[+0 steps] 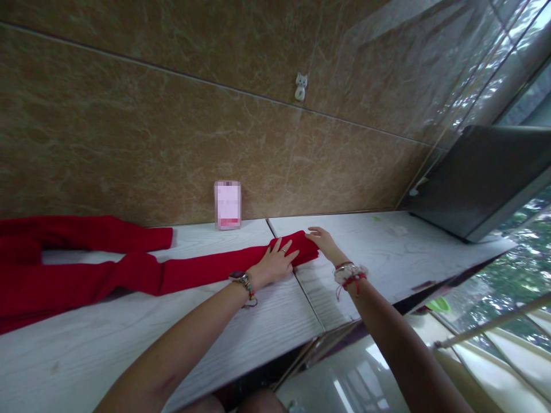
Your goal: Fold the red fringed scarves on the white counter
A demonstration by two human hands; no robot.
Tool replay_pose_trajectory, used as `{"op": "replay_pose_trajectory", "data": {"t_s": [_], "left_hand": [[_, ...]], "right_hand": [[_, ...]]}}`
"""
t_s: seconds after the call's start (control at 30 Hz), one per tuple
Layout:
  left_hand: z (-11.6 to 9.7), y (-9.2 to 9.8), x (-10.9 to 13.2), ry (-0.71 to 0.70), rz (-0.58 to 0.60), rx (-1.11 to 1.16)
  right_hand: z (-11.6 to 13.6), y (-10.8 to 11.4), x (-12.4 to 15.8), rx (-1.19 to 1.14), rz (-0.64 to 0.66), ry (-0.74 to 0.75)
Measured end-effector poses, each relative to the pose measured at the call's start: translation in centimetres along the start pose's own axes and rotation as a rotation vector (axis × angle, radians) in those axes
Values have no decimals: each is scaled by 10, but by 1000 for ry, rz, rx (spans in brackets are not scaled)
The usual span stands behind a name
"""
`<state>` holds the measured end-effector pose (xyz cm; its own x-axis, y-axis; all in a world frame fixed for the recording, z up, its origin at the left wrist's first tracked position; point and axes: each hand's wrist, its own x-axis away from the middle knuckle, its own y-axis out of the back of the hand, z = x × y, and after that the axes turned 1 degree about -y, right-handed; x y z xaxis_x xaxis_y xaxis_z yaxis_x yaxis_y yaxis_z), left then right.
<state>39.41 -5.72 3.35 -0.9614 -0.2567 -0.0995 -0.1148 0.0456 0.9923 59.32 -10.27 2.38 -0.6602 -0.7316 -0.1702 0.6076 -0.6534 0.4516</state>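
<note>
A long red cloth garment point(206, 269) lies stretched along the white counter, with one narrow sleeve or leg reaching to the right; which of the two it is I cannot tell. My left hand point(275, 265) rests flat on this narrow part near its end, fingers spread. At the far corner of that end, my right hand point(323, 242) touches the cloth with its fingertips, the fingers stretched out and slightly bent. A second narrow part of the garment lies further back at the left, along the wall.
A phone point(228, 205) with a blurred screen leans upright against the brown tiled wall point(150, 143). The white wood-grain counter point(379, 258) has a seam across it. A dark, flat-sided box-like object point(486, 178) stands at the right end. A small cat figure point(301, 87) is fixed to the wall.
</note>
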Motion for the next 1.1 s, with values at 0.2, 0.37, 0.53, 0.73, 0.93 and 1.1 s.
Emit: {"op": "replay_pose_trajectory", "data": {"t_s": [0.2,0.37,0.53,0.73,0.93,1.1], "left_hand": [[-1,-9,-1,35,-68,33],[-1,-19,3,46,-163,29],[0,-25,4,42,-202,35],[0,-18,7,139,-299,24],[17,-19,23,250,-203,-2],[32,-19,47,300,-155,-17]], "right_hand": [[5,-9,-21,125,44,43],[0,-17,-23,300,10,175],[-5,-16,-20,440,8,294],[2,-10,-20,566,39,400],[1,-16,-9,687,130,431],[-3,-14,-2,729,98,407]]}}
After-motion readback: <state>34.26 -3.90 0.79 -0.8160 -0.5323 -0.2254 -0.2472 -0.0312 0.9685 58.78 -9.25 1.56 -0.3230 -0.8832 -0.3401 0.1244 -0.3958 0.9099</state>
